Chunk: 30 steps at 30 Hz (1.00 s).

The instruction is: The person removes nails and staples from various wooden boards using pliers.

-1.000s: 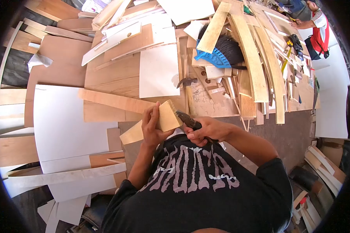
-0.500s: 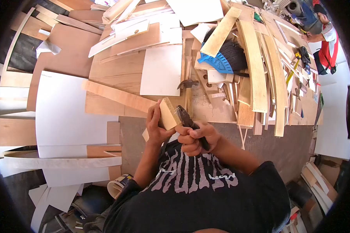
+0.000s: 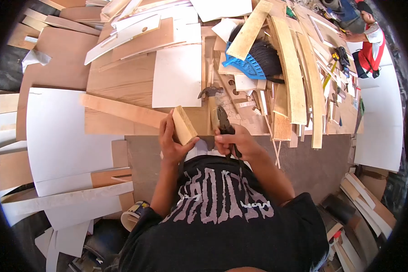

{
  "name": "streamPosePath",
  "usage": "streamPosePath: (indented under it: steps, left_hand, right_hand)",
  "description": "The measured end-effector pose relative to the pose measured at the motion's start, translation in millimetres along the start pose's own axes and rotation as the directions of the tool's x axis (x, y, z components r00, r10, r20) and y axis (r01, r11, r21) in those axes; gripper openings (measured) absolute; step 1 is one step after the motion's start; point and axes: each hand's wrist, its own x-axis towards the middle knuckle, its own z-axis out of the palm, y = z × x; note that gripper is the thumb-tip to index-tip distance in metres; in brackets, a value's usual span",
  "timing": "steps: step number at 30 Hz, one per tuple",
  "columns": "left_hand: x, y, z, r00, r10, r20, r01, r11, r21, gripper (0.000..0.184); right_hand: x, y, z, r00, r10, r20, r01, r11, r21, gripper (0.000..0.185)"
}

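Note:
My left hand (image 3: 171, 144) is closed round a pale wooden block (image 3: 184, 125), held tilted at the front edge of the workbench. A long wooden strip (image 3: 122, 110) runs left from behind that hand; whether it is joined to the block I cannot tell. In my right hand (image 3: 240, 144) is a pair of dark pliers (image 3: 223, 119), jaws pointing up and away from me, a short gap to the right of the block. Just beyond the pliers, a claw hammer (image 3: 211, 93) lies on the bench, its wooden handle partly hidden by them.
A blue broom head (image 3: 247, 65) with black bristles lies among long wooden planks (image 3: 289, 72) on the right. White panels (image 3: 177, 75) and boards cover the left and back. A person in a red garment (image 3: 372, 52) works at the far right. A bucket (image 3: 132, 216) stands low left.
The pliers have moved away from the block, and their jaws now point more upward. My left hand still holds the block. The whole view has shifted slightly.

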Motion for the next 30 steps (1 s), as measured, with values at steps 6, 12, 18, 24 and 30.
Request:
streamPosePath:
  steps: [6,12,18,24,30]
  left_hand:
    - [2.6,-28.0,-6.5,0.999,-0.025,0.046,0.028,0.998,-0.061,0.107]
    - [2.3,-53.4,-15.4,0.986,-0.141,0.087,0.146,0.988,-0.059,0.101]
    - [8.4,-68.5,-16.2,0.982,-0.126,0.140,0.142,0.983,-0.113,0.099]
    - [19.4,-66.4,-16.8,0.977,-0.095,0.190,0.119,0.986,-0.120,0.100]
    - [23.7,-74.7,-25.7,0.963,-0.053,0.264,0.096,0.983,-0.155,0.101]
  right_hand:
    - [30.2,23.0,-43.0,0.904,-0.018,-0.427,-0.055,0.986,-0.159,0.018]
    - [58.7,53.7,-108.6,0.746,-0.108,-0.657,-0.314,0.813,-0.491,0.034]
    - [80.0,76.5,-134.3,0.599,-0.564,-0.568,-0.679,0.017,-0.734,0.031]
    - [93.0,60.1,-107.9,0.438,-0.522,-0.732,-0.793,0.160,-0.588,0.031]
    - [101.6,56.0,-94.2,0.361,-0.517,-0.776,-0.846,0.169,-0.506,0.032]
